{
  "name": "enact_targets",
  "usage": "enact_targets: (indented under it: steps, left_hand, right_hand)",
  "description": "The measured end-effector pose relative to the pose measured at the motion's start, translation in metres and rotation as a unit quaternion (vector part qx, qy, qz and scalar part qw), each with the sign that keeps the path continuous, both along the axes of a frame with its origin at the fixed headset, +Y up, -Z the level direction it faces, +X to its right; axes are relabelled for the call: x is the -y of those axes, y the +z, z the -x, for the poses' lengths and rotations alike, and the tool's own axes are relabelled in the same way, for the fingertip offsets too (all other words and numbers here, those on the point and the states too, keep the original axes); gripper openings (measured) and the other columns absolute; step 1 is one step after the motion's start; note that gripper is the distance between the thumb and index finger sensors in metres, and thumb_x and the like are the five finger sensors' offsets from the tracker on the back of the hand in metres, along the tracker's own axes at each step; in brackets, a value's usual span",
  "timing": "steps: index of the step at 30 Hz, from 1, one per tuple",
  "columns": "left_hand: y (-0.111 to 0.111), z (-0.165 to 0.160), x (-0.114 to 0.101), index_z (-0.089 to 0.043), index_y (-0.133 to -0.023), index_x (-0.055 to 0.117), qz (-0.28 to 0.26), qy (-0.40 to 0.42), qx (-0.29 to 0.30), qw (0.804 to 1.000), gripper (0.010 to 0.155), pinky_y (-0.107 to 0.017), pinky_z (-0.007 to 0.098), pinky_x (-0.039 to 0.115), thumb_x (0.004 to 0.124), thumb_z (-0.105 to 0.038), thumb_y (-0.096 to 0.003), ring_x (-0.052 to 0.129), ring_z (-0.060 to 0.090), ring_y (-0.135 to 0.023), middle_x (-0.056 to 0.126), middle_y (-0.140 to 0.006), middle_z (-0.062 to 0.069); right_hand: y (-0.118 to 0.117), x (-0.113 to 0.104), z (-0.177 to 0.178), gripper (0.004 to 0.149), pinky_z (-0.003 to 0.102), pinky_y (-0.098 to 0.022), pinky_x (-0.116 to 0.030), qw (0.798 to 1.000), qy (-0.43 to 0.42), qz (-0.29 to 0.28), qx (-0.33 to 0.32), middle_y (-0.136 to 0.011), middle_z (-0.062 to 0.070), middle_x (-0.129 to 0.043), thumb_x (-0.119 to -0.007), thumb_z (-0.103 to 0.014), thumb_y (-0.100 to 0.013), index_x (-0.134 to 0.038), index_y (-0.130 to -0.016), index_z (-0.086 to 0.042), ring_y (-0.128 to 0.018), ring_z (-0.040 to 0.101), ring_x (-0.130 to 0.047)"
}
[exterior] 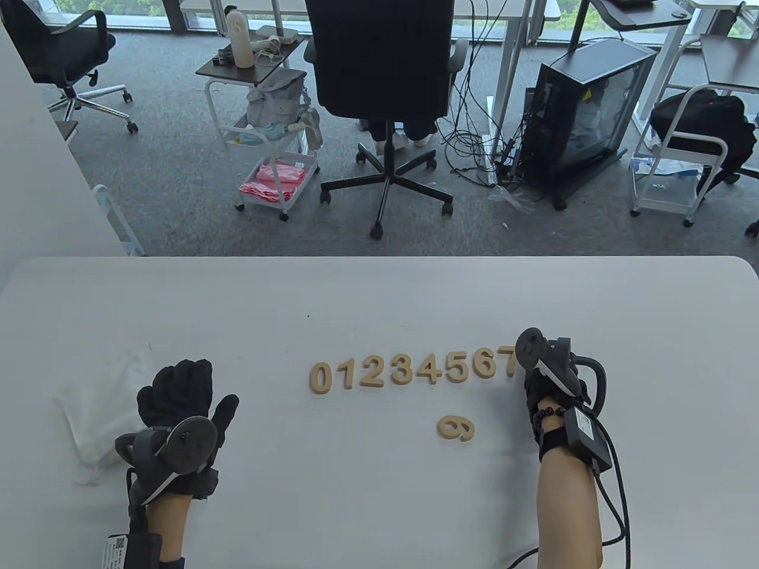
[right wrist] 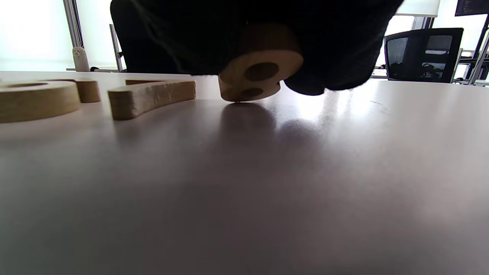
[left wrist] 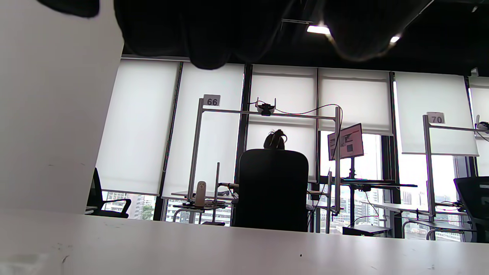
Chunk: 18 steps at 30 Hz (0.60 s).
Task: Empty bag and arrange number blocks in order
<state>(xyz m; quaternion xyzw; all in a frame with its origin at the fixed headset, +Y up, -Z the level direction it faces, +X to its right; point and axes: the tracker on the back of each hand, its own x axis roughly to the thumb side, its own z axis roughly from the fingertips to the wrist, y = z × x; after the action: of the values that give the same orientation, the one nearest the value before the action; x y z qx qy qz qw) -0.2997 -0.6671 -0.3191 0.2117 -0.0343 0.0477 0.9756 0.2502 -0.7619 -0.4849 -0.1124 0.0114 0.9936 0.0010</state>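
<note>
Your right hand (exterior: 554,385) pinches the 8 block (right wrist: 259,74), one edge touching the worktop (exterior: 379,296) just beside the 7 (right wrist: 151,97), extending the row. The 9 (exterior: 456,428) waits nearer you. Your left hand (exterior: 181,409) rests spread, beside the emptied bag (exterior: 98,409).

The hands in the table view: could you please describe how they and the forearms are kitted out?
Both hands, left hand and right hand, wear black gloves with a dark grey round-headed tracker strapped on the back. The forearms are bare, without sleeves. The right wrist carries a dark bead bracelet, a black strap with a small black box and a black cable. The left forearm bears a black strap with a white label.
</note>
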Motion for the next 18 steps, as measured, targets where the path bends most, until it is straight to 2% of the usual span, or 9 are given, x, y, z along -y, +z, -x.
enact_targets:
  steps: [14, 18]
  left_hand:
    - [-0.001, 0.000, 0.000, -0.006, -0.108, 0.062, 0.006, -0.004, -0.002, 1.000, 0.074, -0.064, 0.080, 0.051, 0.072, -0.052, -0.0511, 0.068, 0.061, -0.097, 0.063, -0.109, 0.028]
    - [-0.001, 0.000, 0.000, -0.006, -0.108, 0.062, 0.006, -0.003, -0.002, 1.000, 0.074, -0.064, 0.080, 0.051, 0.072, -0.052, -0.0511, 0.068, 0.061, -0.097, 0.063, -0.109, 0.028]
  right_hand:
    - [-0.011, 0.007, 0.009, 0.056, 0.051, -0.068, -0.078, 0.998, 0.027, 0.052, -0.002, -0.108, 0.019, -0.060, -0.081, -0.021, -0.049, -0.063, -0.102, -0.016, -0.091, 0.040, -0.083]
    - [-0.010, 0.007, 0.009, 0.059, 0.051, -0.068, -0.078, 0.998, 0.026, 0.051, -0.004, -0.109, 0.020, -0.059, -0.083, -0.021, -0.048, -0.062, -0.103, -0.016, -0.091, 0.040, -0.082]
